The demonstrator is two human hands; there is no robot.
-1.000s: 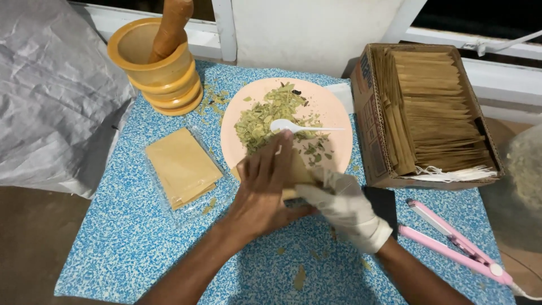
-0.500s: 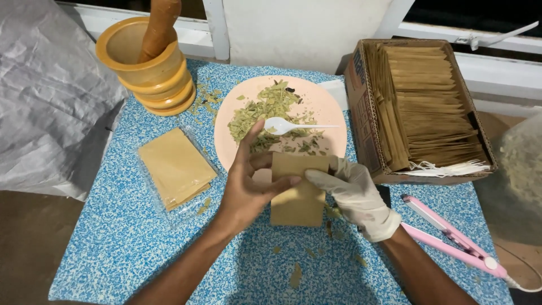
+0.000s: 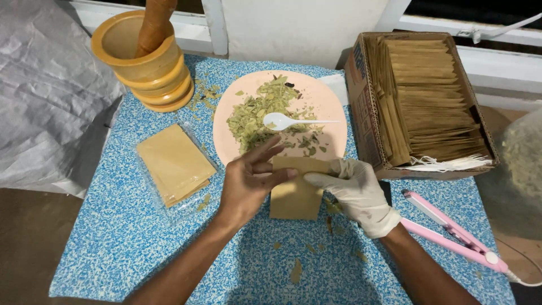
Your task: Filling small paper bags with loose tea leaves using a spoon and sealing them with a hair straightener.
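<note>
My bare left hand [image 3: 248, 181] and my white-gloved right hand [image 3: 355, 192] pinch the top edge of a small tan paper pouch [image 3: 296, 195], held upright just above the blue speckled cloth. Right behind it sits a pink plate [image 3: 330, 107] piled with crushed dried green leaves [image 3: 254, 116], and a white plastic spoon [image 3: 282, 121] lies on the leaves with its handle to the right.
A clear packet of tan pouches [image 3: 172, 164] lies at the left. A yellow mortar with a wooden pestle [image 3: 141, 48] stands at the back left. A cardboard box of filled pouches [image 3: 423, 101] is at the right, a pink heat sealer [image 3: 451, 237] in front of it. Grey plastic sheeting [image 3: 45, 90] is far left.
Both hands have drawn the pouch back from the plate's edge toward me and turned it upright, fingers now at its top edge. The spoon stays on the leaves.
</note>
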